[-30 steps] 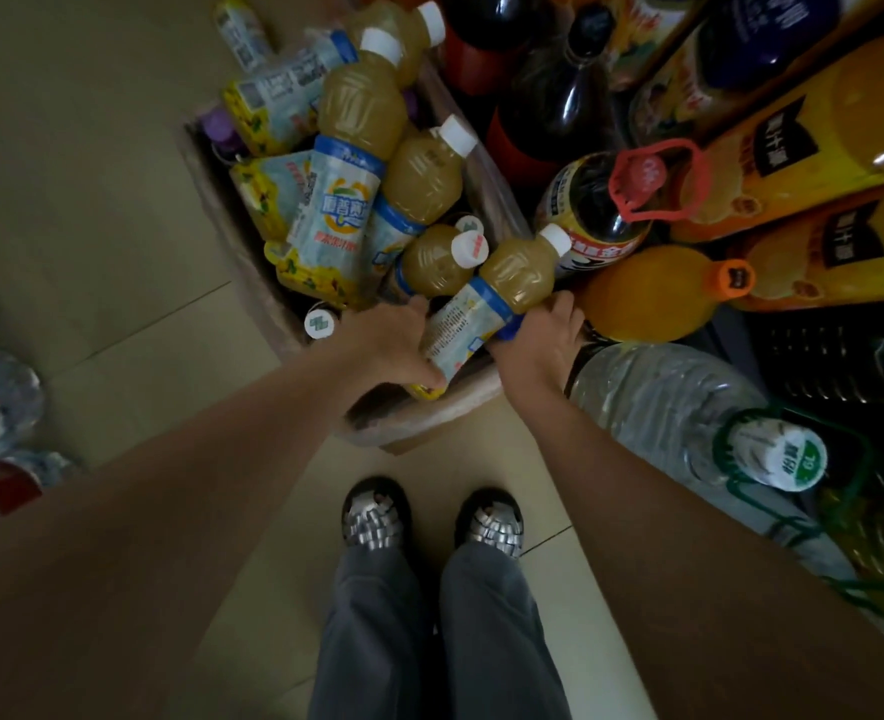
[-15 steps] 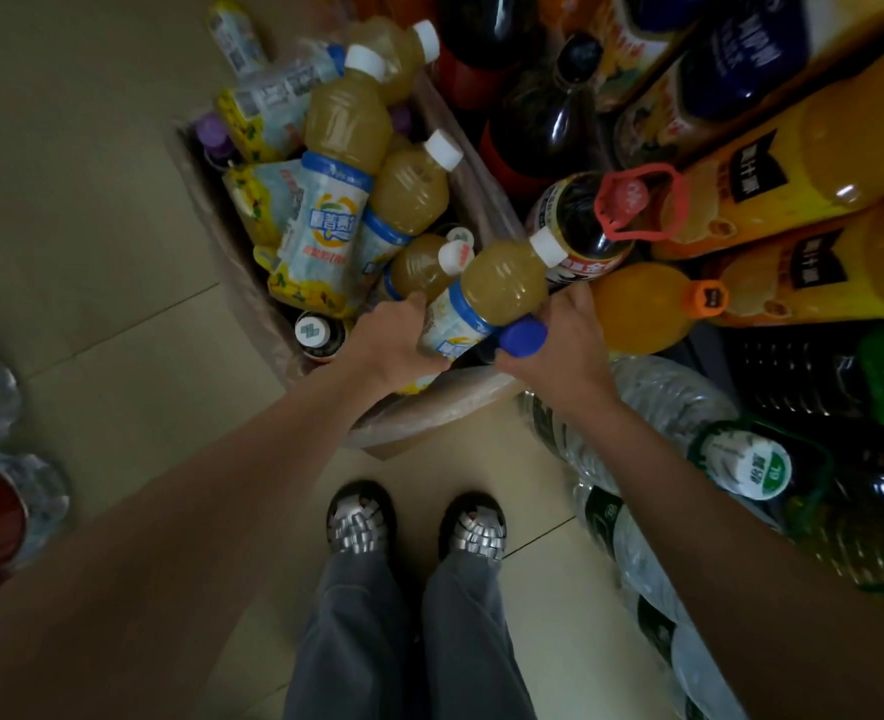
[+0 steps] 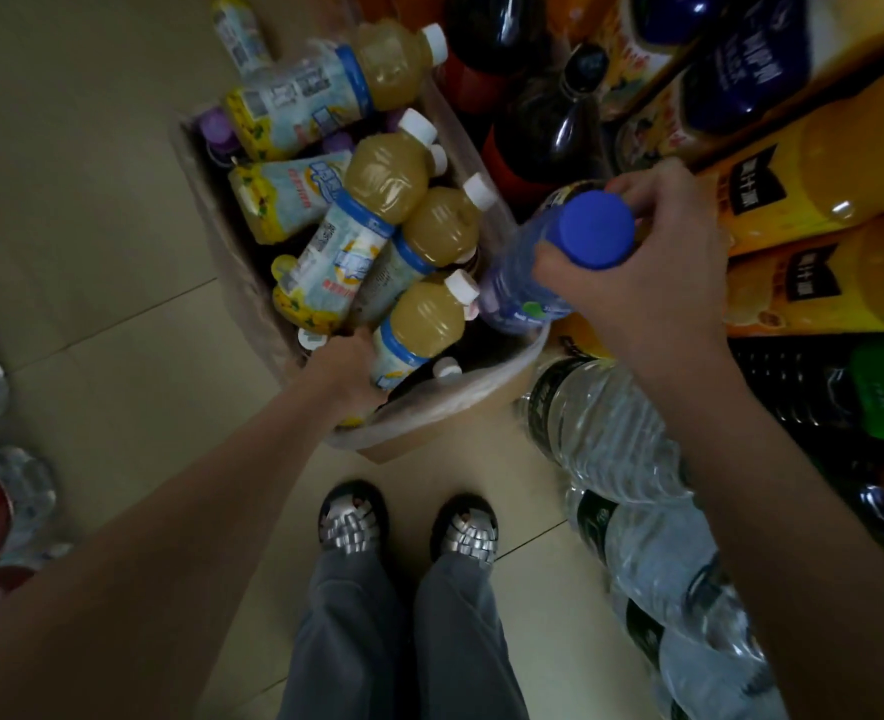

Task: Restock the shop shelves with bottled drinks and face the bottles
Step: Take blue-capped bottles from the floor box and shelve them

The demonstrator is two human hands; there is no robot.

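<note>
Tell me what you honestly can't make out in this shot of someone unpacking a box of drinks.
Head view only:
- Left hand: its fingers are hidden behind a juice bottle, so the grip is unclear.
- Blue-capped bottle in the right hand: label print too small and blurred.
- Cardboard box: its bottom is buried under the bottles.
- Orange drink bottles: cut off by the right edge.
- Shelves: no shelf board shows; dark.

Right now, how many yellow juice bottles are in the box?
5: far-end bottle lying across; half-covered bottle at left; centre bottle; right-side bottle; nearest bottle, held by the left hand. More may be buried underneath.
</note>
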